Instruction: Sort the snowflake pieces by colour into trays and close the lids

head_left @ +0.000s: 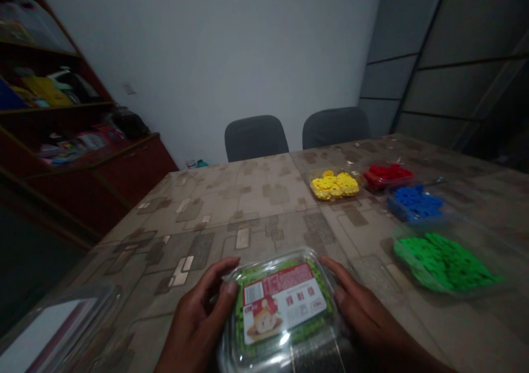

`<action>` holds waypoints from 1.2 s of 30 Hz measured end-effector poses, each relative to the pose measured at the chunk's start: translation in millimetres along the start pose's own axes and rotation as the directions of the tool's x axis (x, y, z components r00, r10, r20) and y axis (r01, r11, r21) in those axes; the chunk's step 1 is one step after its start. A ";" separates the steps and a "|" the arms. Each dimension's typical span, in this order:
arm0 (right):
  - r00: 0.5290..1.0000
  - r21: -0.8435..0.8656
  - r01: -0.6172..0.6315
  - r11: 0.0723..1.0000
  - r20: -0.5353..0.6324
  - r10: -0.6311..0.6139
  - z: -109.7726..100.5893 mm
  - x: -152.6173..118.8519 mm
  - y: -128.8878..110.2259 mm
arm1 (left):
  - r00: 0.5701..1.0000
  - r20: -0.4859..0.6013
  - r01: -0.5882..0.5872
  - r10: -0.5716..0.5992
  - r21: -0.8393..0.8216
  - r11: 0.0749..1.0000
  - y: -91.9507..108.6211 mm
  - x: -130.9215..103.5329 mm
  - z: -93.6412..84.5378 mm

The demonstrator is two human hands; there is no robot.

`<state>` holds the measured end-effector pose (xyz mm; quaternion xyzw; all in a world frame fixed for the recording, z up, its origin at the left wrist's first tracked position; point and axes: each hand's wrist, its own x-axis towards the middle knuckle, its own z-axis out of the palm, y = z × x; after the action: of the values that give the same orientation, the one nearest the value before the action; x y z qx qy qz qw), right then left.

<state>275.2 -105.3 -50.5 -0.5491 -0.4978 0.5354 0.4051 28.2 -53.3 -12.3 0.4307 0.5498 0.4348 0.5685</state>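
Between my two hands is a clear plastic container [281,307] with its lid on and a red and white label on top. Light green pieces show through its sides and lid. My left hand [202,312] is closed on the container's left side, thumb and fingers at the lid's edge. On the opposite side my right hand [363,312] grips it, fingers along the right edge. The container's near end runs out of the bottom of the view.
To the right stand clear tubs of yellow pieces [334,185], red pieces [388,174], blue pieces [417,201] and green pieces [446,260]. Another clear lidded container [61,323] lies at the lower left. Two grey chairs [256,137] stand behind the patterned table [264,219].
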 end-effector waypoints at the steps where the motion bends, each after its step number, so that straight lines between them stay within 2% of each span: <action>1: 0.999 -0.028 0.026 0.999 -0.026 -0.026 -0.7 1.2 2.3 | 1.000 0.006 -0.010 0.010 0.014 1.000 -1.0 0.5 0.2; 4: 0.993 -0.106 0.056 0.993 -0.100 -0.067 0.9 3.3 7.2 | 0.999 0.018 -0.048 0.047 0.064 0.997 -5.5 3.9 -1.8; 6: 0.993 -0.154 0.035 0.987 -0.109 -0.052 2.2 3.4 7.1 | 0.998 0.018 -0.053 0.052 0.091 0.994 -8.7 7.5 -4.6; 9: 0.999 -0.157 0.011 0.988 -0.046 -0.019 -0.2 3.3 1.7 | 0.998 0.045 -0.046 0.040 0.150 0.988 -12.0 12.9 -8.5; 12: 0.994 -0.017 -0.067 0.998 0.081 0.068 -5.5 5.3 -6.5 | 0.997 0.062 -0.050 0.042 0.144 0.988 -13.5 15.4 -9.5; 14: 0.986 0.015 -0.118 0.993 0.119 0.115 -7.7 8.2 -11.9 | 0.998 0.040 -0.048 0.044 0.126 0.991 -13.6 15.0 -8.4; 19: 0.997 -0.275 -0.053 0.960 0.035 0.065 -6.0 15.3 -22.3 | 1.000 0.014 -0.025 0.024 0.081 0.996 -12.7 11.7 -4.9; 25: 0.999 -0.424 -0.009 0.906 0.029 0.023 -3.0 13.9 -25.1 | 0.999 0.034 -0.018 0.015 0.062 0.998 -11.7 8.2 -2.1; 28: 1.000 -0.410 0.013 0.912 0.031 -0.001 -2.3 13.3 -20.3 | 0.999 0.034 -0.013 0.012 0.040 0.999 -11.3 7.9 -1.6; 33: 0.999 -0.294 0.052 0.954 0.010 -0.052 -7.0 12.5 -10.8 | 0.999 0.001 -0.034 0.034 0.057 0.998 -11.9 9.6 -2.0; 36: 0.994 -0.129 0.021 0.991 0.113 -0.006 -16.7 10.1 -10.8 | 0.999 0.006 -0.032 0.031 0.061 0.998 -13.2 9.7 -2.2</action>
<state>289.9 -92.1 -40.1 -0.5401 -0.5572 0.5290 0.3434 26.5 -47.1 -27.5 0.4576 0.5545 0.4255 0.5497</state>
